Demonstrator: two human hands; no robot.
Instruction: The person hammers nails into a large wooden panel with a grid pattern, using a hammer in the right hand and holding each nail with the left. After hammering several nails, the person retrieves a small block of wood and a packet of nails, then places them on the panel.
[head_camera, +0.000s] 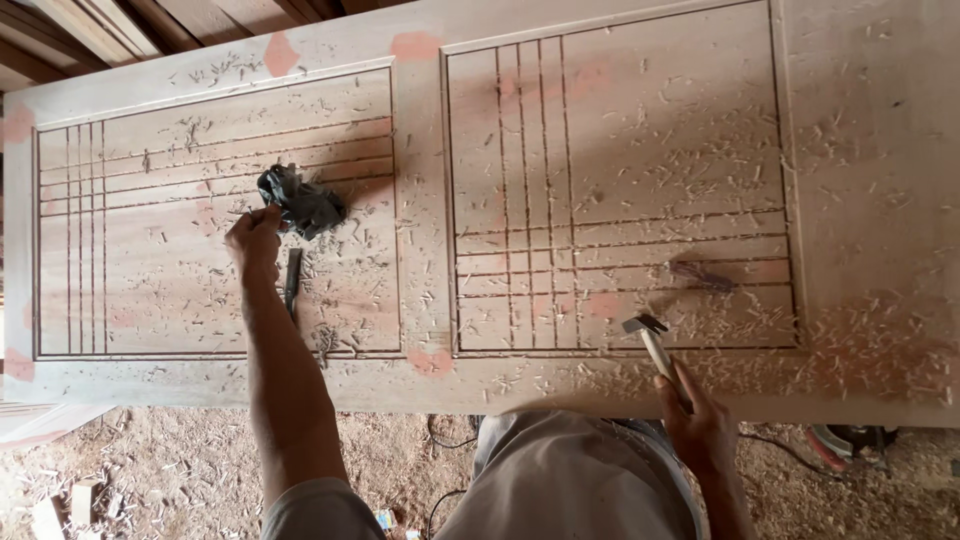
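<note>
Head view, looking down on a pale wooden door (420, 200) lying flat, its face divided into two recessed panels. Each panel is cut with narrow routed grooves: groups of parallel lines crossing at right angles, forming a grid near one corner. The wood is unfinished and matt, with pinkish patches of filler at several spots along the frame, and it is strewn with short, light wood chips, densest toward the right edge. The left hand (255, 240) reaches over the left panel with fingers closed on a crumpled dark grey cloth (302, 205), which rests on the panel surface across the horizontal grooves. Just below that hand a slim dark chisel-like tool (292, 280) lies on the panel, roughly parallel to the forearm. The right hand (700, 420), at the near edge of the door, is wrapped around the pale wooden handle of a hammer (652, 338); its metal head hangs over the lower part of the right panel. Sawdust and offcuts cover the floor (180, 470) beneath.
</note>
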